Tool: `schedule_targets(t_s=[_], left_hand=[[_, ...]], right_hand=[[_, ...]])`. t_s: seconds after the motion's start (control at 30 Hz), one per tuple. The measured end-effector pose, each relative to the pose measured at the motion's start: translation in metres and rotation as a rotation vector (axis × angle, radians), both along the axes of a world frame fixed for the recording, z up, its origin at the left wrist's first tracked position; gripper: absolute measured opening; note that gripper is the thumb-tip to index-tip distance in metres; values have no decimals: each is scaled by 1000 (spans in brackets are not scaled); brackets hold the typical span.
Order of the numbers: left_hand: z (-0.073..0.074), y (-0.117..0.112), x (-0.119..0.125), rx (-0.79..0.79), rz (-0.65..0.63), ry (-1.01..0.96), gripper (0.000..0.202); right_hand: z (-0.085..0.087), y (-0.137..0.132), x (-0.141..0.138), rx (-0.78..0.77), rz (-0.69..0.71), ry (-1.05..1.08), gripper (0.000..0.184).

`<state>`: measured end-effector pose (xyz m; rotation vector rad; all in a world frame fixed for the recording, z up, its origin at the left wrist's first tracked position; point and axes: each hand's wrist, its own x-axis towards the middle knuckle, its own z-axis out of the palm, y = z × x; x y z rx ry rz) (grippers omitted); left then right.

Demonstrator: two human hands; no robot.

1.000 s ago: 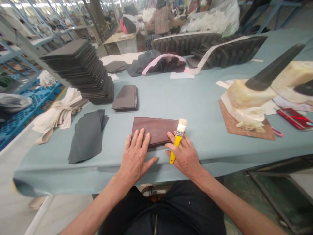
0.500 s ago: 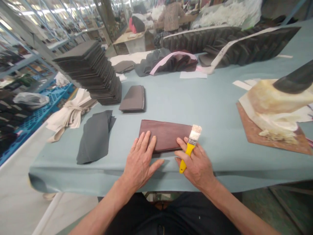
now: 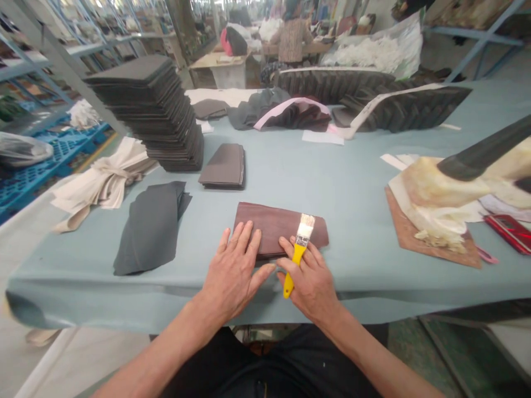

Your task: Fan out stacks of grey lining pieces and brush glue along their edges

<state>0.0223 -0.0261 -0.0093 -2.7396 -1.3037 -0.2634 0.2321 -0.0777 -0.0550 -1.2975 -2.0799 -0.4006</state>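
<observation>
A folded brown leather piece (image 3: 277,225) lies near the front edge of the pale blue table (image 3: 332,182). My left hand (image 3: 233,270) lies flat on its left end, fingers stretched out and close together. My right hand (image 3: 309,282) presses on the piece's lower middle and holds a yellow-handled brush (image 3: 297,250) between its fingers. The pale bristles point away from me and rest over the leather.
A tall stack of dark pieces (image 3: 153,108) and a small stack (image 3: 224,167) stand at the left. A dark grey sheet (image 3: 151,226) and cream cloth (image 3: 103,179) lie nearby. A glue-crusted block (image 3: 435,190) on brown board sits right. A person (image 3: 292,36) works far behind.
My right hand with the brush has slid left along the leather, toward my left hand. The left hand stays flat on the piece.
</observation>
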Motion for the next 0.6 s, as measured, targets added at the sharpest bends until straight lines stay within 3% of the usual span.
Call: schedule_targets(t_s=[0.13,0.3,0.43,0.6], left_hand=[[17,17,8,-264,-162,-33,77],[34,48,39,-559,-362,-82,71],[31,63,55,-550,-341,-47,74],[23,76,54,-428,-272,72,78]], right_hand=[[-7,3,-3,40,-10,19,10],[-11,4,-5,86,-31,45,22],[-12,3,-8,83,-54,74,15],[-11,1,-7,49,-40,97,13]])
